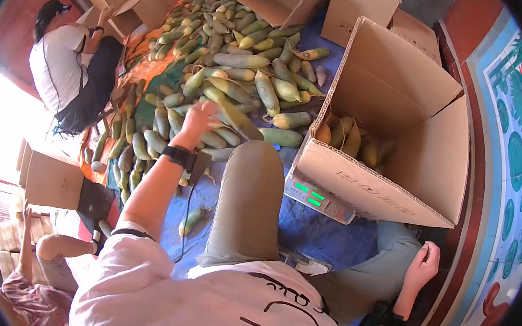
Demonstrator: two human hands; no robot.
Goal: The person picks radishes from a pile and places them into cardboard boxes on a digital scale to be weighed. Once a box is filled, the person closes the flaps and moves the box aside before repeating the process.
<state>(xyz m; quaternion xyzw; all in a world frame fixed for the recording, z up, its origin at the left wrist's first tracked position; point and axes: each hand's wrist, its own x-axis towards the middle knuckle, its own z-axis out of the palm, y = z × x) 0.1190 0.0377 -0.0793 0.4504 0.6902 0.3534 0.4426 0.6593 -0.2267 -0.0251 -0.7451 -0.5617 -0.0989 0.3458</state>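
My left hand (pixel 197 122) reaches over a heap of green radishes (pixel 239 59), its fingers smeared by motion. Right beside the fingertips is a long green radish (pixel 238 120), also slightly blurred; whether I grip it cannot be made out. My right hand (pixel 422 264) is curled closed beside my right knee, with nothing visible in it. In front of me, an open cardboard box (pixel 372 185) holds several radishes (pixel 352 140) on its left side. The box rests on a digital scale (pixel 319 201) with lit green displays.
More open cardboard boxes (pixel 360 12) stand behind the heap. A co-worker (pixel 63 65) crouches at the far left, near other boxes. Another person's leg (pixel 63 260) shows at lower left. One loose radish (pixel 191 220) lies on the blue tarp (pixel 295 229). A painted wall (pixel 515 137) rises at right.
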